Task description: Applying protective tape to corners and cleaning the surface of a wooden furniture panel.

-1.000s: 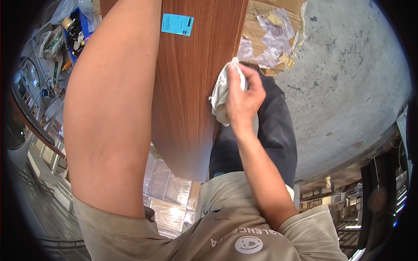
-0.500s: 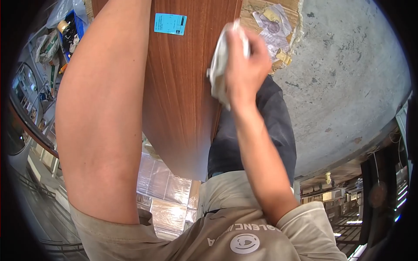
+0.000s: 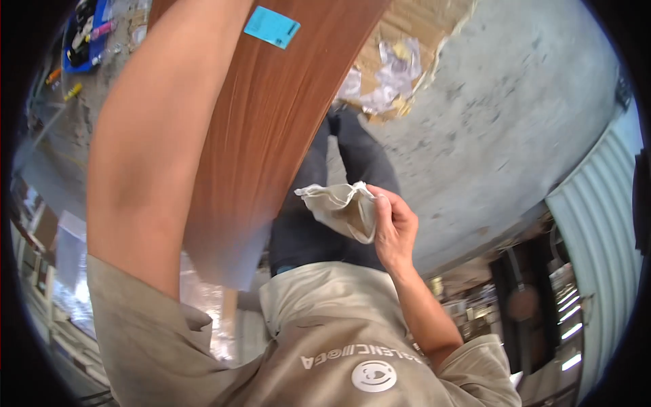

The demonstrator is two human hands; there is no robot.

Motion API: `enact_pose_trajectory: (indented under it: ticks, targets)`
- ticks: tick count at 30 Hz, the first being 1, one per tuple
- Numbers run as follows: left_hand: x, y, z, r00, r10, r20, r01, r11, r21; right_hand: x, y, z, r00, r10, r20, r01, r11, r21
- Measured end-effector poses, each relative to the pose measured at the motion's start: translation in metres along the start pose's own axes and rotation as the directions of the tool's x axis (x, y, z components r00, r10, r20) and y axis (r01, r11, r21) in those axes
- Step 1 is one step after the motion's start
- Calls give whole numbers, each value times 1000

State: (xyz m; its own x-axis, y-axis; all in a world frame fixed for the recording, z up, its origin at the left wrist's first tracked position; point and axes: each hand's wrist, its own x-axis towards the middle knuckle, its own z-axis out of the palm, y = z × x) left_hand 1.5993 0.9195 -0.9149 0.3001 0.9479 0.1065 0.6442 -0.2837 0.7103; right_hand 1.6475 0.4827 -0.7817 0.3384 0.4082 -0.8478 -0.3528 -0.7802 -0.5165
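My right hand (image 3: 396, 227) pinches a crumpled off-white cloth (image 3: 339, 211) between thumb and fingers, in front of my dark trousers. The cloth hangs loosely, its edge folded, apart from the board. A long reddish-brown wood-grain board (image 3: 261, 115) runs from the upper middle down toward my waist. On its upper part sits a blue label (image 3: 272, 27). Over the board's left side stretches my left forearm, and my left hand lies beyond the top edge, out of view.
Flattened cardboard (image 3: 426, 20) with torn, crumpled paper (image 3: 395, 74) lies right of the board on the grey concrete floor (image 3: 515, 115). A blue bin (image 3: 87, 62) with tools stands at the upper left. Corrugated sheet metal (image 3: 600, 197) rises at the right.
My right hand has come down off the board toward my waist, carrying the cloth, which now hangs opened out. The view has turned, so the board appears more slanted.
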Motion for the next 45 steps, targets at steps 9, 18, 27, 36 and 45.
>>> enact_pose_trajectory:
  ticks: [9, 18, 27, 36, 45]
  targets:
    - [-227, 57, -133, 884, -200, 423, 451, 606, -655, 17, -108, -22, 983, 94, 160, -96, 995, 8]
    - [-377, 211, -33, 266, -820, 506, 250, -449, -858, 35, -191, -43, 766, 159, 623, 170, 885, -434]
    - [-364, 297, 48, 413, -790, 453, -390, -603, -696, 70, -230, -68, -36, 514, 857, 933, 323, -155]
    - [-350, 298, 78, -340, -894, 291, -426, -130, -895, 115, -241, -45, -276, 536, 798, 960, 200, 197]
    - [-247, 214, 77, -545, -838, 40, -529, 307, -791, 205, -250, 205, -504, -58, 862, 859, -141, 492]
